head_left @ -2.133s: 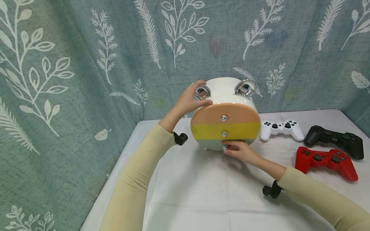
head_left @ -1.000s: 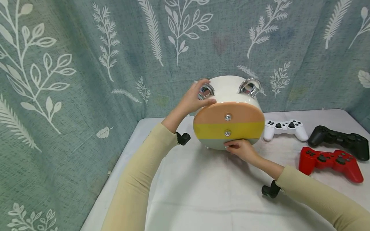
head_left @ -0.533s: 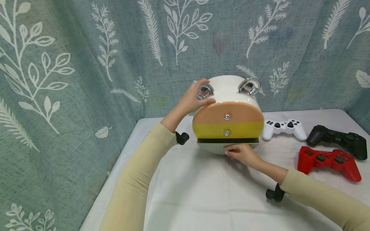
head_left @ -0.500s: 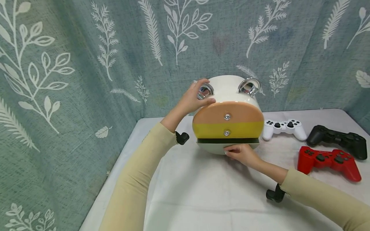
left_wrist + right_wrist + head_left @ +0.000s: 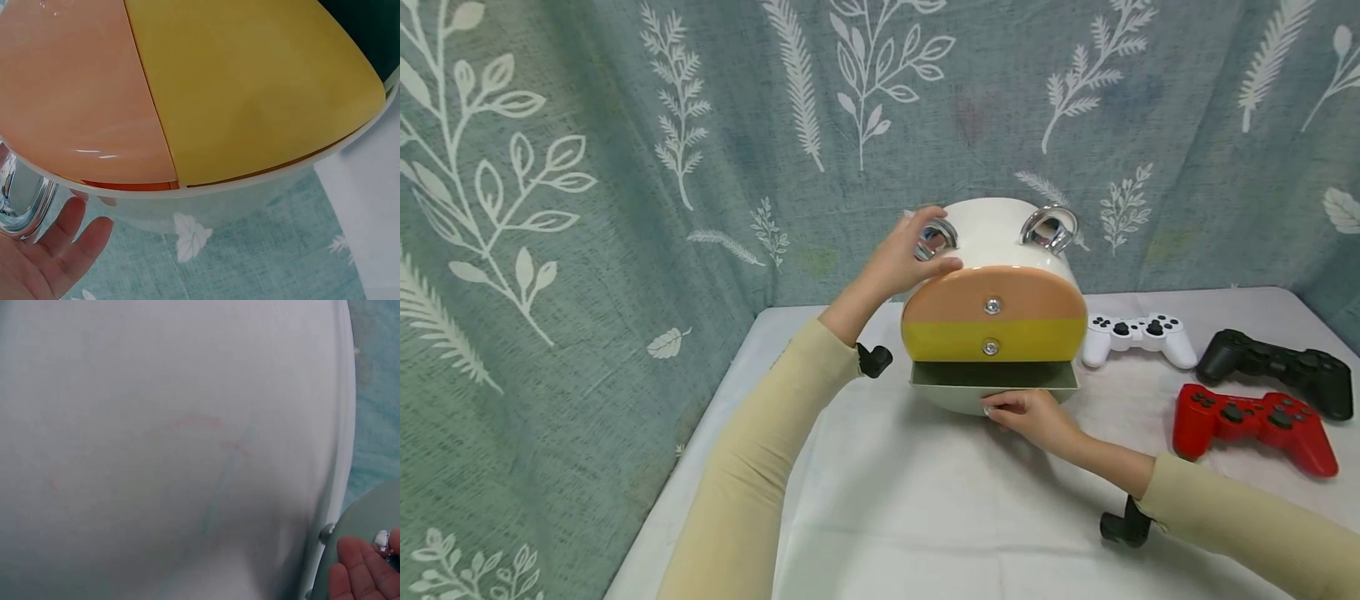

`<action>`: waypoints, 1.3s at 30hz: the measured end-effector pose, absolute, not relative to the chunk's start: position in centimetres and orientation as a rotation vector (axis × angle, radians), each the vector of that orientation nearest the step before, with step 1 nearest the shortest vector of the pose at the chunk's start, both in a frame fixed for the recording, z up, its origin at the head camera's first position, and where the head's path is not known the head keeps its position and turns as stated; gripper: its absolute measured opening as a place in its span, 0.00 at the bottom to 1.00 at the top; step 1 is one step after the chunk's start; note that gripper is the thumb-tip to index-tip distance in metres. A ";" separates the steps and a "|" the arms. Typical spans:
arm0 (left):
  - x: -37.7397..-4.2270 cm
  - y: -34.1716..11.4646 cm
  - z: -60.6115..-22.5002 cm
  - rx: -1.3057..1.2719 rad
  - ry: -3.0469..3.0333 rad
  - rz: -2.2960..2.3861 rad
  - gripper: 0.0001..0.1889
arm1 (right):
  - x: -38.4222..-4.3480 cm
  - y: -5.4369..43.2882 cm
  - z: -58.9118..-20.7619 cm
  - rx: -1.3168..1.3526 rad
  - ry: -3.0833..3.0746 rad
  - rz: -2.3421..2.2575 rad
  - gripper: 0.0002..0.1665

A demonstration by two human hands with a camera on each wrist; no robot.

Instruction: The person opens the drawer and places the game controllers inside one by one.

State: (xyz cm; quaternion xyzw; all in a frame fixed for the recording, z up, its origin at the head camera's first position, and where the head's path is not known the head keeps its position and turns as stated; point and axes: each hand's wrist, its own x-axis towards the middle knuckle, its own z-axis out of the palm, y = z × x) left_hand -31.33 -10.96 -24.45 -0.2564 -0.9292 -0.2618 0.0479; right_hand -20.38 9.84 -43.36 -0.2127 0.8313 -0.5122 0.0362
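A rounded mini drawer cabinet [image 5: 988,223] has a white shell, two silver rings on top, and orange, yellow and pale green drawer fronts. Its bottom green drawer [image 5: 943,398] is pulled partway out, showing a dark green inside. My right hand [image 5: 1037,421] pinches that drawer's small knob [image 5: 381,540], mostly hidden by the fingers in the head view. At the upper left, my left hand [image 5: 902,257] holds the cabinet around the left silver ring [image 5: 936,237], thumb on the shell's front edge. The orange drawer [image 5: 947,296] and yellow drawer [image 5: 940,340] are closed.
To the right of the cabinet lie a white game controller [image 5: 1138,335], a black one [image 5: 1273,371] and a red one [image 5: 1255,425]. A white cloth covers the table [image 5: 895,517]. A patterned green-blue curtain [image 5: 820,125] hangs behind and at the left.
The green bottom drawer was closed at first; my right hand has pulled it out toward me by its knob. My left hand stays on the cabinet.
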 end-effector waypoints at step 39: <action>-31.2 -10.9 -24.6 -0.773 -2.835 -0.826 0.40 | -13.8 9.9 -43.4 -0.774 2.522 -1.533 0.13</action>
